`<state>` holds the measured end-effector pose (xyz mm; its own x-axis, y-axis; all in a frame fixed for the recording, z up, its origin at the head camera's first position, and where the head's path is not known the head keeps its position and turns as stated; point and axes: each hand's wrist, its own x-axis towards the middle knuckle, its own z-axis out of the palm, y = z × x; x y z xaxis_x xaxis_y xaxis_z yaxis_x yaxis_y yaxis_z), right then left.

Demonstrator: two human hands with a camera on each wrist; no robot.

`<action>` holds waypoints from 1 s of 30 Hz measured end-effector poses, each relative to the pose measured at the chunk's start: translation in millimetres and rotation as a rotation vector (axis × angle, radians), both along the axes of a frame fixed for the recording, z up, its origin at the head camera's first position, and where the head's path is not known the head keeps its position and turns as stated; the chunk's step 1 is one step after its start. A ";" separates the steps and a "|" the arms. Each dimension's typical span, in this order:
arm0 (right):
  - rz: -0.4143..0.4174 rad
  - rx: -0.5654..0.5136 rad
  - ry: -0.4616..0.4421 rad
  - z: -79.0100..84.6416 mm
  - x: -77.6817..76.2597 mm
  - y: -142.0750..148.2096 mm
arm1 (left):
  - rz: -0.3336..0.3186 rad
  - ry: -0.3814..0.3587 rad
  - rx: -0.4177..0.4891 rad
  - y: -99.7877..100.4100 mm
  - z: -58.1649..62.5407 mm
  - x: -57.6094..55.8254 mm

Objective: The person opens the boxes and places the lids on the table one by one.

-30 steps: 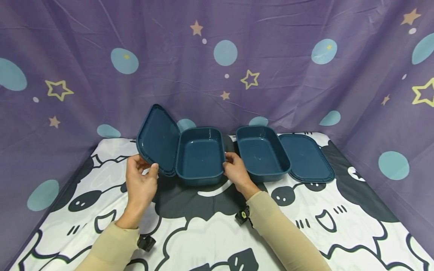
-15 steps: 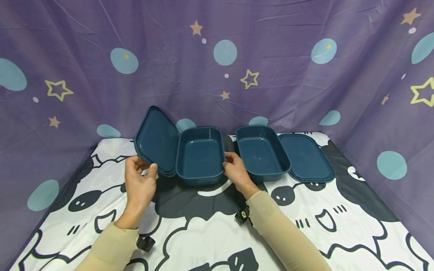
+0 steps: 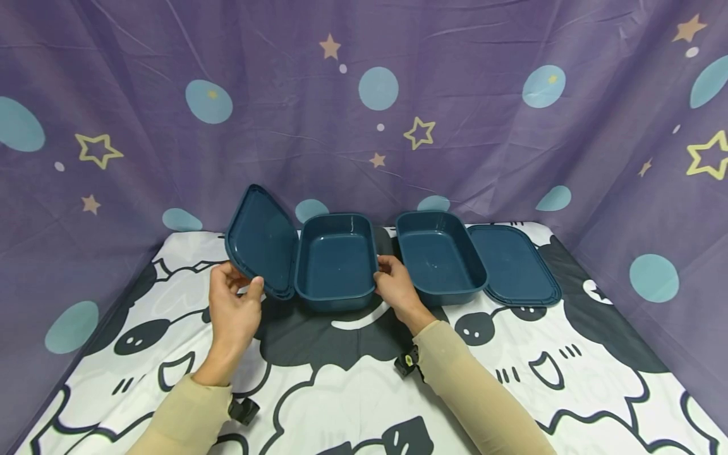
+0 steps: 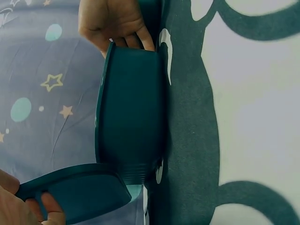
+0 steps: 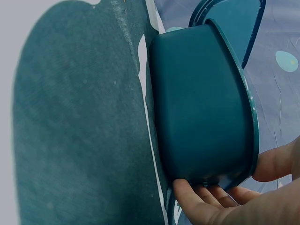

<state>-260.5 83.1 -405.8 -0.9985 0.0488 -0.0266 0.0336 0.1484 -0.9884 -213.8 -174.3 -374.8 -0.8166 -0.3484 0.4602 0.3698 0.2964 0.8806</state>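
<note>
My left hand (image 3: 234,309) pinches the near edge of a dark blue lid (image 3: 263,243), thumb in front and fingers behind. The lid stands tilted up along the left side of a dark blue food container (image 3: 337,259); its lower right edge is right at the container's wall. My right hand (image 3: 396,287) holds that container's right side, the thumb (image 5: 276,163) at the rim and the fingers against the outer wall. The container sits upright with its inside bare. In the left wrist view, ribs show on the container's side near the lid (image 4: 89,194).
A second dark blue container (image 3: 440,259), uncovered, stands just right of my right hand. Its lid (image 3: 514,265) lies flat beside it on the patterned cloth (image 3: 352,392). A purple curtain (image 3: 364,177) hangs close behind them.
The lid in my left hand has tipped a little left and its top corner has sunk slightly. My right hand and both containers stay in place.
</note>
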 end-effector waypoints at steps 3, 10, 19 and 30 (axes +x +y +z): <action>-0.006 0.001 0.005 0.9 0.4 -0.4 | 0.004 -0.008 -0.001 -0.8 -1.6 -0.4; -0.010 0.003 0.013 -1.1 -0.5 -0.5 | 0.016 -0.038 -0.029 -2.5 -2.9 0.1; 0.001 0.004 0.004 -0.9 -0.7 -0.2 | -0.003 -0.058 -0.017 -3.7 -5.2 -1.1; 0.008 -0.010 -0.008 0.7 -0.2 -0.1 | -0.015 -0.066 0.033 -5.1 -7.1 -3.2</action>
<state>-260.7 83.0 -405.1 -0.9986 0.0405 -0.0354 0.0407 0.1390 -0.9895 -216.9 -179.4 -381.9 -0.8500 -0.3498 0.3938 0.3151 0.2614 0.9123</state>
